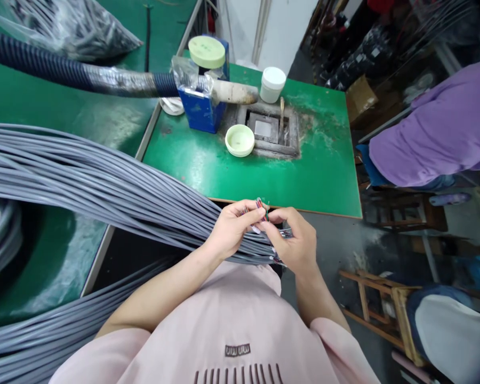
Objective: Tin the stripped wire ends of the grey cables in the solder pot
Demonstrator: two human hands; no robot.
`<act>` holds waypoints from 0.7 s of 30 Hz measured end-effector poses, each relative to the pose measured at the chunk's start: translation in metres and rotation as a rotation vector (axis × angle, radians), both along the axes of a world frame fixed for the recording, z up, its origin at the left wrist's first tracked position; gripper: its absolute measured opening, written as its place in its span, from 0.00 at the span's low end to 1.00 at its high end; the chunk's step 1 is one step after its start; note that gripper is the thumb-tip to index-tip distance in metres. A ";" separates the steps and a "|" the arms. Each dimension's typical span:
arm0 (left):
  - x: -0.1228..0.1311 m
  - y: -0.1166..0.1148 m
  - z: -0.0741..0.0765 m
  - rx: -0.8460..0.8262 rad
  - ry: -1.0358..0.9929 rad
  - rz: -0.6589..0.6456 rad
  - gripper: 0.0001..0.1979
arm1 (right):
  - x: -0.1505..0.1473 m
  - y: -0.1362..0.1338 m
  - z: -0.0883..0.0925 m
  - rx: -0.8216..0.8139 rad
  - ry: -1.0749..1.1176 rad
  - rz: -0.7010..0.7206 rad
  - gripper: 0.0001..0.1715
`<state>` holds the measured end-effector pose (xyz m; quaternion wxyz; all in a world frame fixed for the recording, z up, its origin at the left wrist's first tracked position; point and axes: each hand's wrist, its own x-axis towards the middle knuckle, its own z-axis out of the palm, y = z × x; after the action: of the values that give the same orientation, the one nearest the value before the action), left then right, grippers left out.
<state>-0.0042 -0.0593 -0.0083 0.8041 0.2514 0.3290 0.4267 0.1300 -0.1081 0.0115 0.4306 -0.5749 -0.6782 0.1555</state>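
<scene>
Green-topped workbench (324, 176) ahead, second green bench on the left. Main item: bundle of grey sheathed cables (104, 181), many parallel lengths fanning in from the left and converging at the hands, just off the near edge of the workbench, over the person's lap. Left hand (234, 228) closed on the cable ends, fingers (244, 216) curled round thin coloured cores (260, 204), red and green showing above the grip. Right hand (296, 241) closed too, directly beside the left, fingertips (274, 216) at the same cores; exactly which cores each hand pinches is hidden. Pink sweatshirt (232, 314) under the forearms. On the workbench: recessed square metal pot (266, 128) with crusted residue round it, wooden-handled tool (281, 114) upright at its right side, pale green dish (240, 140) just left of it, white plastic jar (272, 84) behind. Blue tin (200, 109) with pale green lid (207, 52) at the back, corrugated hose (64, 72) ending in a pale nozzle (235, 92) over the pot. Clear bag of dark parts (64, 26) on the left bench. Co-worker in purple top (432, 128) at right, wooden stool (380, 304) below
</scene>
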 end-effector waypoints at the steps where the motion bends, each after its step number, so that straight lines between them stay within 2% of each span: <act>1: 0.000 0.000 -0.001 0.001 0.002 0.000 0.09 | 0.000 0.000 -0.001 -0.021 0.032 -0.007 0.03; 4: 0.001 0.001 -0.002 0.019 0.026 -0.001 0.09 | 0.000 0.001 -0.005 -0.055 0.147 0.001 0.07; 8: 0.003 0.002 -0.001 0.047 0.048 0.012 0.10 | -0.002 0.004 -0.008 -0.063 0.294 0.020 0.05; 11: 0.005 0.002 0.000 0.063 0.060 0.019 0.11 | -0.002 0.006 -0.009 -0.088 0.360 0.011 0.02; 21: 0.006 0.001 -0.001 0.121 0.066 0.040 0.10 | -0.001 0.014 -0.019 -0.149 0.567 0.036 0.05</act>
<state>0.0018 -0.0579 -0.0091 0.7676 0.3068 0.3339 0.4530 0.1285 -0.0938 -0.0071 0.5568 -0.5265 -0.5276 0.3668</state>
